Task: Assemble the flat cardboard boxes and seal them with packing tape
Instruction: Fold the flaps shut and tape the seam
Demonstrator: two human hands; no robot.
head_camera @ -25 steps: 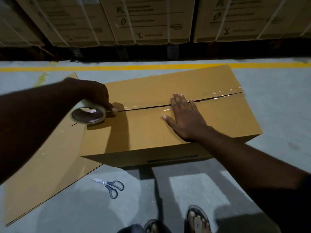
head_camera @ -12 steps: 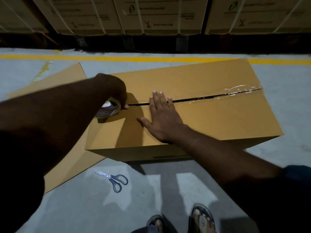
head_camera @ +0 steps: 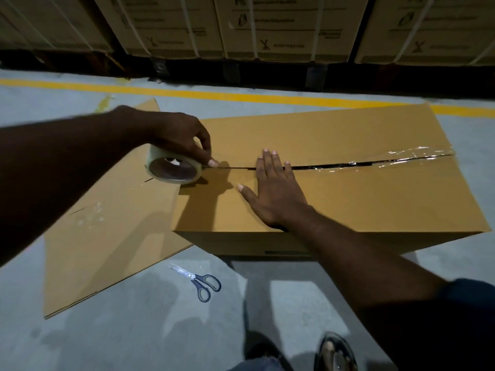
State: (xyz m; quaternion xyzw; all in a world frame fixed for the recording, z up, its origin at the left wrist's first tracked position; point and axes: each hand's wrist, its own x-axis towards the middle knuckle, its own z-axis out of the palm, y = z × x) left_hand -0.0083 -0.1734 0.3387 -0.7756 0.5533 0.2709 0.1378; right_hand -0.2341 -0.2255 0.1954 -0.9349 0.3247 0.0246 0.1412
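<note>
Behind, print on the stacked cartons point(head_camera: 281, 28) cannot be read. The tape roll point(head_camera: 172, 170) is gripped by the left hand point(head_camera: 182, 137) at the seam's point(head_camera: 334, 165) left end on the box point(head_camera: 348, 204), which is set on the floor point(head_camera: 134, 330); the right hand point(head_camera: 273, 194) is laid flat across that seam.

The light is dim and yellowish, seemingly from above and ahead: my left hand point(head_camera: 182, 140) and the tape roll point(head_camera: 172, 170) throw a dark shadow towards me on the box point(head_camera: 348, 204). Stretched tape point(head_camera: 417, 153) glints at the right end of the seam point(head_camera: 334, 165). My left forearm point(head_camera: 67, 162) is softly blurred, and the wide lens fans the stacked cartons point(head_camera: 289, 28) outward along the top.
</note>
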